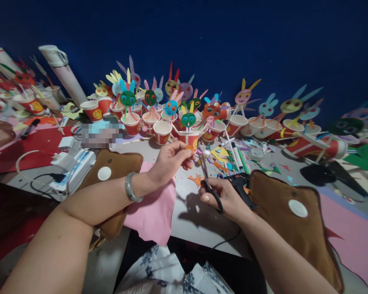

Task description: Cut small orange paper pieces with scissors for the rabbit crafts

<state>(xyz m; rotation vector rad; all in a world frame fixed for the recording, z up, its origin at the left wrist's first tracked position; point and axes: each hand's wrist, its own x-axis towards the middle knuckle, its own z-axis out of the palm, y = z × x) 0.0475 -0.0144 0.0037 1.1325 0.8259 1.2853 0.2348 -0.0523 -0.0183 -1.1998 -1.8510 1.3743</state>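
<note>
Between the thumb and fingers of my left hand (173, 159) is a small piece of orange paper (189, 148), partly hidden by the fingers. My right hand (222, 198) grips black-handled scissors (206, 173), their blades pointing up beside the left fingertips. Whether the blades touch the paper I cannot tell. An orange paper scrap (195, 179) lies on the table below the scissors. A black glue gun (241, 185) rests just beyond my right hand. Under my left wrist spreads a pink paper sheet (153, 208).
Several red-and-white paper cups (162, 132) with paper rabbit faces (171, 107) line the back. Brown cushion-like pouches (290, 220) lie at both sides. A white power strip (73, 171) with cables sits left. Markers (234, 155) and paper scraps (220, 154) litter the middle. A thermos (63, 73) stands back left.
</note>
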